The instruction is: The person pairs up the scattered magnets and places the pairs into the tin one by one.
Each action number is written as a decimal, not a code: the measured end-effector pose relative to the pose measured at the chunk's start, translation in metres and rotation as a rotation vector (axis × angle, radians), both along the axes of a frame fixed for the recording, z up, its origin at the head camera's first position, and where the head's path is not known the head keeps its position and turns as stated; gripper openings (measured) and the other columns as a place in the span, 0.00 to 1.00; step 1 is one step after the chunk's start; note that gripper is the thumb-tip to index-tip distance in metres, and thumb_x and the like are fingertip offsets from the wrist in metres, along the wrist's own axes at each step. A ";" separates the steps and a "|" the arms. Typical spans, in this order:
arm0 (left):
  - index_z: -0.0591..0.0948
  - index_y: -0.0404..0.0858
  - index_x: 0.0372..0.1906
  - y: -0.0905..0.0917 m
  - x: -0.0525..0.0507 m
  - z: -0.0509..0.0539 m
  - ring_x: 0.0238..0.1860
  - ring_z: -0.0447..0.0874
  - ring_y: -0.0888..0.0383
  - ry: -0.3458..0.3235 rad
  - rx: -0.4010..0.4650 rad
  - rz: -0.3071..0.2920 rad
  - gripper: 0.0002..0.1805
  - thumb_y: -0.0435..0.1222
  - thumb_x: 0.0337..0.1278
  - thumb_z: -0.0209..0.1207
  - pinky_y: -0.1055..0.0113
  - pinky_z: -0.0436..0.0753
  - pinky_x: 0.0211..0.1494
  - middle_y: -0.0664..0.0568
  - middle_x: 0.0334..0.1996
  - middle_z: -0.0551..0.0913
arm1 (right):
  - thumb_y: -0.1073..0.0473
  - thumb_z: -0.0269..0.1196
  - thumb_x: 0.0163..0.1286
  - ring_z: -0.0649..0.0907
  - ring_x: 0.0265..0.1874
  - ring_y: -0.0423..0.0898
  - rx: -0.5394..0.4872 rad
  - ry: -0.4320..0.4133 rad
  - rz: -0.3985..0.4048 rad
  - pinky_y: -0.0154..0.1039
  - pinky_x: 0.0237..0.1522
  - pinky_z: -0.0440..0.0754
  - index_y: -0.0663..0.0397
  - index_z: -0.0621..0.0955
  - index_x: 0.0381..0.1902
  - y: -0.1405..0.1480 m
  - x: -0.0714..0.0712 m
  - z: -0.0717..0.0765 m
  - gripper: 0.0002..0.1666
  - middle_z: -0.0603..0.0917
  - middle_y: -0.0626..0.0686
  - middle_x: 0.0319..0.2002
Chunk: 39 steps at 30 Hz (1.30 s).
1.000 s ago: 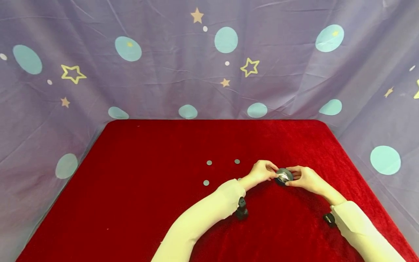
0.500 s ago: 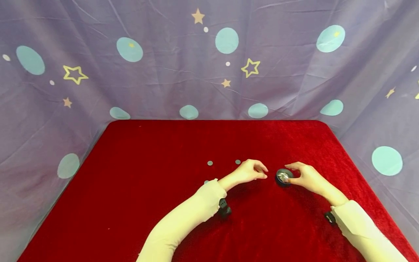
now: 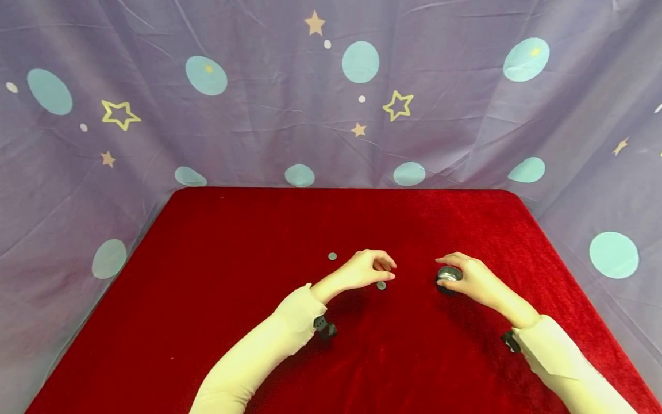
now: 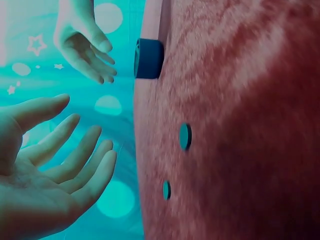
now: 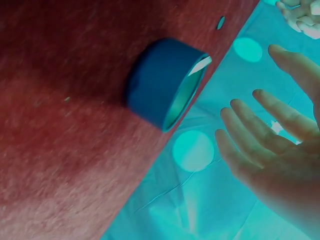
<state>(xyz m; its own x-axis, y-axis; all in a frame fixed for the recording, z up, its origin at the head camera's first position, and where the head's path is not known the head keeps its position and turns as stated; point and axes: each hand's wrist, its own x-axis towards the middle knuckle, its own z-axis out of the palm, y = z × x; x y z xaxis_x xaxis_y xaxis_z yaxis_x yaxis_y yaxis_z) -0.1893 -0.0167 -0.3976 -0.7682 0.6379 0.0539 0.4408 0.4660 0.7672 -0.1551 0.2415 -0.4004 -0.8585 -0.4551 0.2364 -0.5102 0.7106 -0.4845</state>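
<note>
A round dark container (image 3: 449, 283) with a shiny inside stands on the red cloth, right of the middle. My right hand (image 3: 474, 282) hovers just above it with relaxed, spread fingers; the right wrist view shows a gap between the fingers and the container's rim (image 5: 186, 95). A pale strip (image 5: 201, 65) shows at that rim. Farther left, my left hand (image 3: 362, 269) is held over the cloth, its fingers loosely bent around nothing. One small grey disc (image 3: 381, 286) lies just below its thumb. Another disc (image 3: 333, 256) lies behind the left wrist.
Red velvety cloth (image 3: 248, 241) covers the table. A purple curtain (image 3: 269, 138) with stars and dots hangs behind and along both sides. A small black device (image 3: 324, 328) is strapped at the left wrist, another black device (image 3: 511, 341) at the right.
My left hand has left the container and moved left to above the discs, now covering some of them. My right hand has let go of the container's side and risen slightly over it.
</note>
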 end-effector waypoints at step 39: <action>0.78 0.33 0.40 -0.104 0.017 -0.010 0.40 0.76 0.51 0.152 -0.091 0.112 0.14 0.34 0.47 0.61 0.58 0.75 0.43 0.47 0.37 0.78 | 0.63 0.67 0.51 0.78 0.38 0.55 -0.055 -0.103 0.165 0.48 0.40 0.76 0.68 0.77 0.43 -0.064 -0.014 -0.012 0.22 0.79 0.60 0.40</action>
<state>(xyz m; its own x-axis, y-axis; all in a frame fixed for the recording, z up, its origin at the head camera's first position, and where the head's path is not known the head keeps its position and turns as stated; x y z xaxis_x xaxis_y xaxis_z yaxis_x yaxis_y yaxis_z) -0.1726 -0.1212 -0.4078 -0.8218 0.5568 0.1208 0.4901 0.5827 0.6483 -0.1690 0.1776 -0.4120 -0.7940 -0.5807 0.1796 -0.5633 0.5920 -0.5764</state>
